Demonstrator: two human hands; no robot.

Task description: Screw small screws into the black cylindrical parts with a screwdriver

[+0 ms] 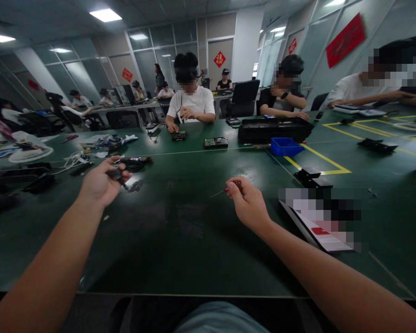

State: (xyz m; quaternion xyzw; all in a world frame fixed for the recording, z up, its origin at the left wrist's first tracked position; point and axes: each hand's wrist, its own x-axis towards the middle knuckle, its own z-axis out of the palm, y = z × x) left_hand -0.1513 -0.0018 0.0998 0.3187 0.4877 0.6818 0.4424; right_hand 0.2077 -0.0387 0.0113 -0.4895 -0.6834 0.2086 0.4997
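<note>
My left hand (102,181) is closed round a small dark object (115,174), with a thin dark part pointing down to the right; I cannot make out what it is. In my right hand (247,200) is a thin screwdriver (219,193) with a red handle, its tip pointing left. Both hands are raised over the green table (152,259), well apart. Just beyond my left hand lies a coiled black cable (136,163). To the right of my right forearm rests a white box or booklet (327,233), partly blurred.
Farther back are a green circuit board device (215,142), a long black casing (273,130) and a blue bin (286,146). Black brackets (314,178) lie at right. Cables and a white round frame (30,155) are at left. Several people sit around the tables.
</note>
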